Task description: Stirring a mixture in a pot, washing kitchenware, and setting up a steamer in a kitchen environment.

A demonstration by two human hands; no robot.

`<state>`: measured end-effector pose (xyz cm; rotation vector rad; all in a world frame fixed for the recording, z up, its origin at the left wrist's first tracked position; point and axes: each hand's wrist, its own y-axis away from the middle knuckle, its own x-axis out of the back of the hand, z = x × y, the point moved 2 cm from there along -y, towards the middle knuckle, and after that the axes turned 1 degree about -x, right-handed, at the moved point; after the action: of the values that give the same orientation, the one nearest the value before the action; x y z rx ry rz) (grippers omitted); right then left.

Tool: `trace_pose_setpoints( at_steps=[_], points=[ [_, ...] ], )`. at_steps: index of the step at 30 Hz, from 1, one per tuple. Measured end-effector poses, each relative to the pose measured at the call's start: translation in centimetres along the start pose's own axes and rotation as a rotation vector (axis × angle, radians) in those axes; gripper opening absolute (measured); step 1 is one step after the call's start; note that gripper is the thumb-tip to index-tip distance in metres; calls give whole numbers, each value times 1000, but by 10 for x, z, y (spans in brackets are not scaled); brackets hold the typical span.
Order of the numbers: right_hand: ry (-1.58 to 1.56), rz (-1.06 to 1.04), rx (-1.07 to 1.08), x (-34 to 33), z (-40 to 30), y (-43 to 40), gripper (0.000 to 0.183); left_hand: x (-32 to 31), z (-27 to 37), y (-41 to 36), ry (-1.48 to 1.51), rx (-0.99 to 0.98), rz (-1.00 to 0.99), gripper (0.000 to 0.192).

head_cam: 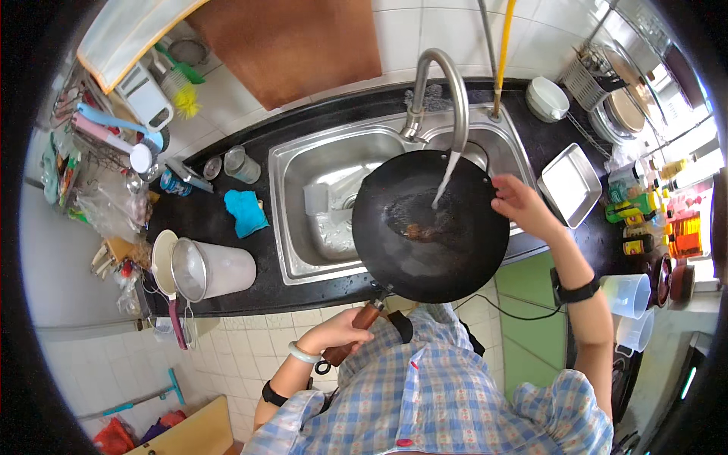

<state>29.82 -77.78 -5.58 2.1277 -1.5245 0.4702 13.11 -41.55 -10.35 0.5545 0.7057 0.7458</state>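
Observation:
A dark wok (pixel 421 250) is tilted over the double-bowl steel sink (pixel 277 227), hiding part of both bowls. My left hand (pixel 338 333) grips its brown wooden handle (pixel 364 318) at the counter's front edge. Fingers slightly apart, my right hand (pixel 515 199) is at the wok's right rim, close below the small loop handle; whether the fingertips touch the rim I cannot tell. From the curved steel faucet (pixel 459 108) a stream of water (pixel 445 181) runs into the wok. Brownish residue (pixel 418 232) lies on the wok's inner surface.
Left of the sink are a blue cloth (pixel 245 213), a glass jar (pixel 243 165) and a whitish container (pixel 230 270) with a strainer (pixel 189 269). A rectangular metal tray (pixel 570 185), a white bowl (pixel 547 99) and several bottles (pixel 634 207) stand to the right.

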Motion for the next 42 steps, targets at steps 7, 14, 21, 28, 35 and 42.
trace_pose_setpoints(
  at_steps=[7,14,21,28,35,42],
  points=[
    [-106,372,-105,-38,50,76,37,1,-2,1,-77,32,67,41],
    [-94,518,-151,-43,66,107,34,8,-4,7,-70,97,72,43],
    [601,645,-322,36,173,93,47,14,-7,20,-41,50,68,47],
    [914,323,-666,79,245,61,31,23,-15,53,-98,-179,302,50],
    [1225,453,-164,107,205,65,10,17,-31,81,-8,-185,495,46],
    [1082,380,181,110,44,123,12,34,-35,76,107,-292,552,45]
  ],
)
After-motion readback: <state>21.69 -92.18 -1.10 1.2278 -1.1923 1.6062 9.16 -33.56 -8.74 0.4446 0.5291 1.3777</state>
